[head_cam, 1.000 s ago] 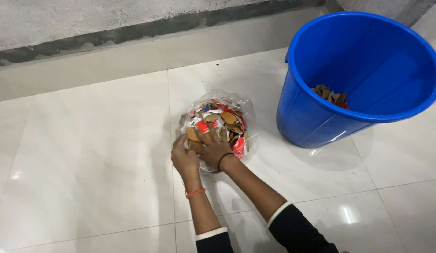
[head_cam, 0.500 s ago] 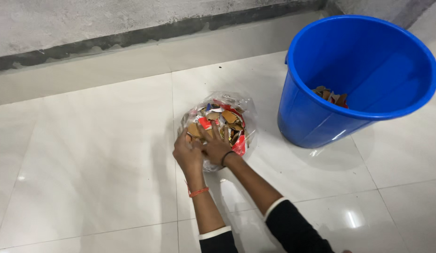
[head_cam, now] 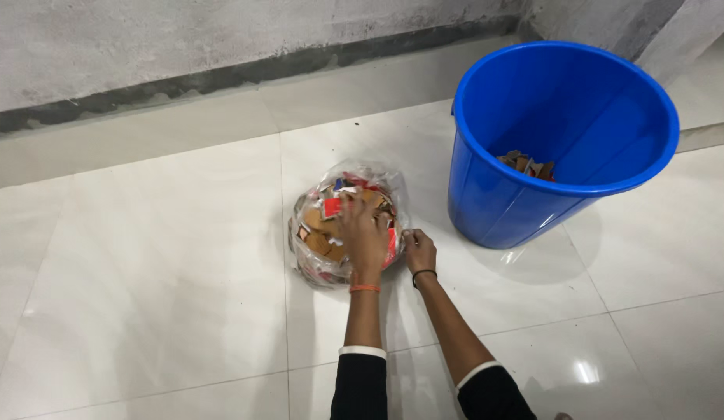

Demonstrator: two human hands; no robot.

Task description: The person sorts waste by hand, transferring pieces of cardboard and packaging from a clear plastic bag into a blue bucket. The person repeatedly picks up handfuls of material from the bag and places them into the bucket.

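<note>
since the earlier frame the hands have been parted: the right hand [head_cam: 419, 250] has been slid off the top of the clear plastic bag [head_cam: 344, 224] to its right edge, beside the blue bucket [head_cam: 560, 140], while the left hand [head_cam: 363, 237] is laid flat on top of the bag. the bag is seen on the white tiled floor [head_cam: 144, 257], just left of the bucket, stuffed with brown and red scraps. the left grip is spread wide and pressed down on the bag, nothing pinched. the right grip is curled narrow at the bag's rim; whether plastic is actually caught in it cannot be told. a few similar scraps [head_cam: 525, 164] are seen at the bottom of the bucket. a grey concrete wall [head_cam: 222, 39] is seen behind.

risk, as judged: the thin plastic could be split or slipped from a one-sided hold, and scraps could be spilled on the floor. the glossy tiles could let the bag skid under the pressing palm. the bucket stands near and could be knocked by the right forearm.
</note>
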